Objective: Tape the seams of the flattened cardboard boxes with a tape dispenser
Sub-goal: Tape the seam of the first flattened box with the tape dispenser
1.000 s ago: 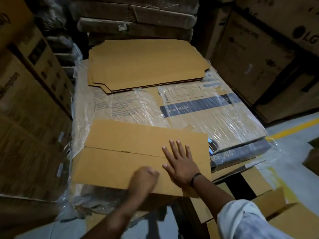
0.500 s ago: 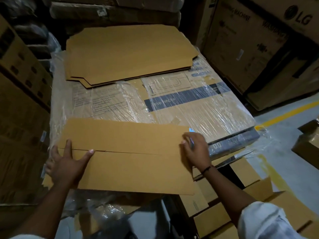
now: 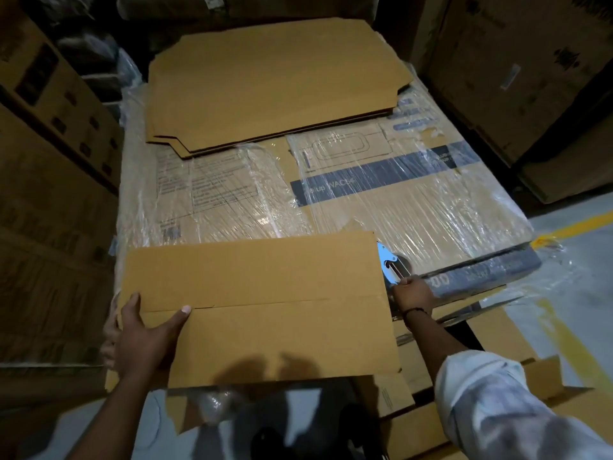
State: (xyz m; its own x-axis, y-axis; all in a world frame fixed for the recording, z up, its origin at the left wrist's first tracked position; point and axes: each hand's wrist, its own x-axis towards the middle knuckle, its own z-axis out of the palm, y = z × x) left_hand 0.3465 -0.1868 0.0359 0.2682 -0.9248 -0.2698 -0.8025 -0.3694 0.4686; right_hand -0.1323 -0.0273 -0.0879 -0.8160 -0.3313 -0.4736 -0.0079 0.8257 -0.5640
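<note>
The left arm is extended from 7 o'clock, and the left hand [image 3: 146, 333] is laid flat on the left end of the flattened cardboard box [image 3: 265, 340]. Its fingers are spread straight and its thumb is stretched along the seam [image 3: 282, 303]. The outer fingers reach past the box's left edge. The right arm, in a pale sleeve [image 3: 497, 406] with a dark wristband [image 3: 414, 312], is extended from 5 o'clock. The right hand [image 3: 413, 293] is curled around the handle of the tape dispenser [image 3: 388, 265], whose shiny metal plate is seen just beside the box's right edge, near the seam's right end. The two hands are held well apart.

The box lies at 6 o'clock on a shrink-wrapped carton [image 3: 414, 210]. On the carton's blue band something like "WAC54" is partly read, and "00" is seen on its side at 4 o'clock; the finer print is too blurred. A stack of flat cardboard [image 3: 272, 84] is placed at 12 o'clock. A yellow floor line [image 3: 580, 224] is seen at 3 o'clock.
</note>
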